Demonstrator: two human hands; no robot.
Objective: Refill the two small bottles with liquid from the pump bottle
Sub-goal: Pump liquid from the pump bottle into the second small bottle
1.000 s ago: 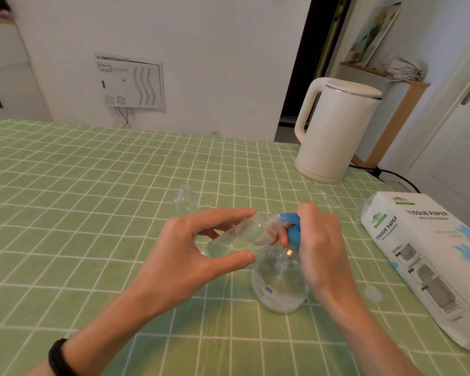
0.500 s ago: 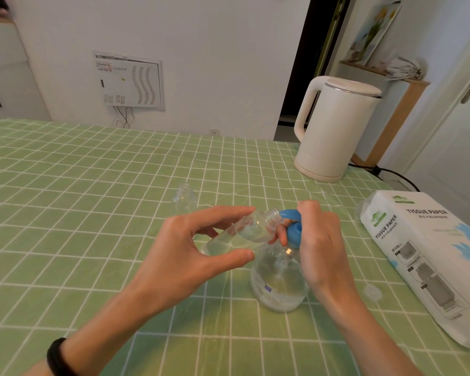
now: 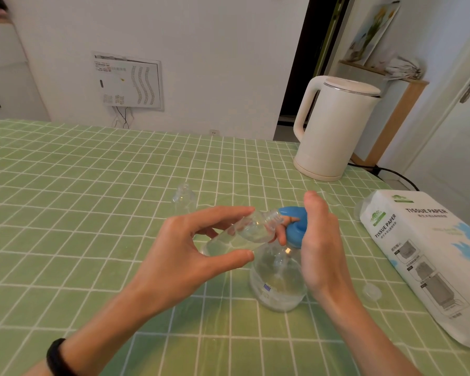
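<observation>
Pump bottle (image 3: 277, 280) stands near on the tabletop (image 3: 65, 213), right hand (image 3: 320, 245) wrapped round its blue head (image 3: 295, 232). Left hand's (image 3: 190, 256) grip pinches a tilted, part-filled small bottle (image 3: 244, 232) at the spout. Next, I'd guess: steady presses, then the far bottle (image 3: 184, 198).

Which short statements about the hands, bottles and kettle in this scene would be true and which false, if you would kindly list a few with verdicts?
1. The left hand holds a small bottle tilted, its mouth at the blue pump head. True.
2. The right hand lies flat on the table, away from the pump bottle. False: it grips the pump bottle at the blue pump head.
3. A second small bottle stands upright on the table beyond the hands. True.
4. The kettle is blue. False: it is white.
5. The tissue paper pack lies left of the hands. False: it lies to their right.
</observation>
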